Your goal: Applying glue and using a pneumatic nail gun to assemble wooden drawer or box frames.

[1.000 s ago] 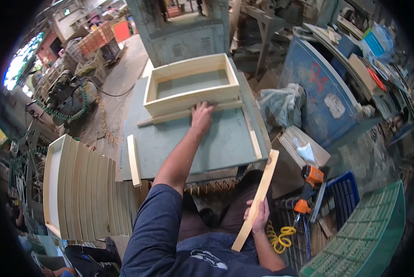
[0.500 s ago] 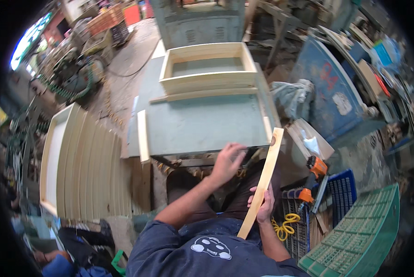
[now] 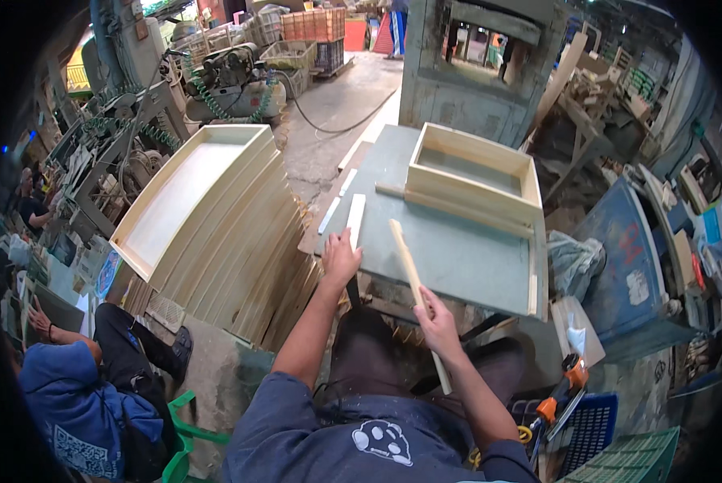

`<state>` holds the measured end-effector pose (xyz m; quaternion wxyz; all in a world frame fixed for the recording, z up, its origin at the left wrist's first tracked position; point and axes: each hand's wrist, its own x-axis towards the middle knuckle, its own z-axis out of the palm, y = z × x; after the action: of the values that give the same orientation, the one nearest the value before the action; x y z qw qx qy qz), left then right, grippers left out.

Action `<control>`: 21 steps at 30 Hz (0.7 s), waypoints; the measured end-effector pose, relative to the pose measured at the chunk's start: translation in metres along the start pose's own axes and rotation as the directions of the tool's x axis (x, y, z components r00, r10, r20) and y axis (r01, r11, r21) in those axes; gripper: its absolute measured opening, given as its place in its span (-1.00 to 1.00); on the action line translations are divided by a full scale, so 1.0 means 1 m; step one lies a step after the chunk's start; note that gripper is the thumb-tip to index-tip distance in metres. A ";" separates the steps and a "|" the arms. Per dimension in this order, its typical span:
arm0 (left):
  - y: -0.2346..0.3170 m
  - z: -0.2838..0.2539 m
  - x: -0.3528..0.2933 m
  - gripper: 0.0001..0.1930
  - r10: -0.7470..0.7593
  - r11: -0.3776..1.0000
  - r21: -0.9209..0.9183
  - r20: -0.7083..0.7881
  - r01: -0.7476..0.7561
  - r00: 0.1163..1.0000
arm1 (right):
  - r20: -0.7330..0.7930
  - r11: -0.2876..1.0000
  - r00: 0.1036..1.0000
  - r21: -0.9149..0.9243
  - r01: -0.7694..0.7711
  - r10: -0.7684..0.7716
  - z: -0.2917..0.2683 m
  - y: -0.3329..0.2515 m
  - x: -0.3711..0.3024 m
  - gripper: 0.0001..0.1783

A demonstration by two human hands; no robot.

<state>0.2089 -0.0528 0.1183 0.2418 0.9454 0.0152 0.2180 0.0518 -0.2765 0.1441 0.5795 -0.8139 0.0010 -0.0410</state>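
My right hand (image 3: 437,324) is closed round a long, pale wooden strip (image 3: 406,256), which slants over the table's front edge. My left hand (image 3: 341,259) has its fingers on the near end of a shorter wooden strip (image 3: 357,217), lying at the left side of the grey table (image 3: 441,249). At the table's far side sits a rectangular wooden frame (image 3: 474,189), open in the middle. Another strip (image 3: 389,190) lies along the frame's near side, and a further strip (image 3: 532,291) lies along the table's right edge.
Left of the table stands a tall stack of shallow wooden trays (image 3: 232,233). An orange nail gun (image 3: 558,390) lies over a blue crate (image 3: 593,431) at my lower right, beside a green crate (image 3: 631,460). A co-worker in blue (image 3: 95,386) sits at lower left, near a green chair (image 3: 185,427).
My view has turned left. My left hand, empty over the table's front edge before, has gone to the shorter strip. My right hand has brought the long strip in toward the table's middle.
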 end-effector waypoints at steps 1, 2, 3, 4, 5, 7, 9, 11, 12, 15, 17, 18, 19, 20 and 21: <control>-0.009 0.006 0.000 -0.50 0.000 0.998 -0.062 0.111 0.007 0.994 | -0.013 0.994 0.998 -0.083 0.066 -0.067 0.008 0.007 0.014 -0.47; -0.012 0.007 0.001 -0.50 0.017 0.997 -0.077 0.102 -0.010 0.995 | -0.004 0.985 0.996 -0.147 0.090 -0.091 0.013 0.003 0.028 -0.46; -0.014 0.009 0.001 -0.52 0.012 0.985 -0.175 0.070 0.001 0.997 | 0.002 0.972 0.994 -0.208 0.107 -0.109 0.019 -0.001 0.044 -0.46; -0.011 0.013 0.002 -0.54 0.016 0.962 -0.272 0.052 -0.002 0.999 | -0.034 0.956 0.979 -0.222 0.189 -0.201 0.027 0.009 0.066 -0.46; -0.011 0.004 0.001 -0.53 -0.059 0.952 -0.294 0.107 0.088 0.992 | 0.053 0.988 0.996 -0.135 0.080 -0.074 0.033 -0.005 0.083 -0.40; -0.032 0.000 -0.004 -0.51 -0.125 0.885 -0.439 0.102 0.157 0.987 | 0.186 0.997 0.979 0.009 -0.083 0.080 0.040 -0.055 0.111 -0.31; 0.026 -0.047 -0.007 -0.53 -0.116 0.636 -0.729 0.235 0.254 0.965 | -0.021 0.963 0.973 -0.147 0.226 -0.231 0.046 -0.006 0.148 -0.31; 0.019 -0.076 -0.027 -0.51 -0.142 0.383 -0.865 0.292 0.324 0.946 | -0.014 0.966 0.966 -0.015 0.258 -0.258 0.065 -0.027 0.136 -0.32; 0.021 -0.092 -0.039 -0.50 -0.127 0.365 -0.867 0.315 0.339 0.941 | 0.024 0.959 0.968 0.143 0.243 -0.249 0.068 -0.033 0.121 -0.30; 0.034 -0.096 -0.084 -0.51 0.036 0.148 -0.916 0.382 0.373 0.923 | 0.271 0.699 0.954 0.707 -0.106 -0.128 0.058 -0.043 0.064 -0.25; 0.064 -0.098 -0.115 -0.52 0.061 0.193 -0.863 0.485 0.467 0.872 | 0.135 0.691 0.981 0.723 -0.001 -0.141 0.034 -0.056 0.027 -0.26; 0.077 -0.095 -0.128 -0.54 0.147 0.242 -0.878 0.453 0.412 0.879 | 0.090 0.756 0.995 0.654 -0.025 -0.045 0.021 -0.057 0.011 -0.27; 0.093 -0.092 -0.142 -0.56 0.155 0.189 -0.875 0.474 0.445 0.866 | 0.044 0.814 0.998 0.579 -0.056 0.038 0.009 -0.054 -0.002 -0.27; 0.093 -0.081 -0.155 -0.55 0.192 0.162 -0.859 0.510 0.485 0.839 | 0.022 0.823 0.998 0.565 -0.062 0.060 -0.001 -0.047 -0.015 -0.27; 0.106 -0.084 -0.163 -0.54 0.227 0.172 -0.841 0.541 0.513 0.810 | -0.006 0.835 0.997 0.547 -0.063 0.080 -0.011 -0.040 -0.027 -0.26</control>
<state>0.0178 -0.1300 0.1674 0.7983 0.5777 -0.1026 -0.1360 0.0222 -0.2725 0.1833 0.7886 -0.6136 0.0280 -0.0297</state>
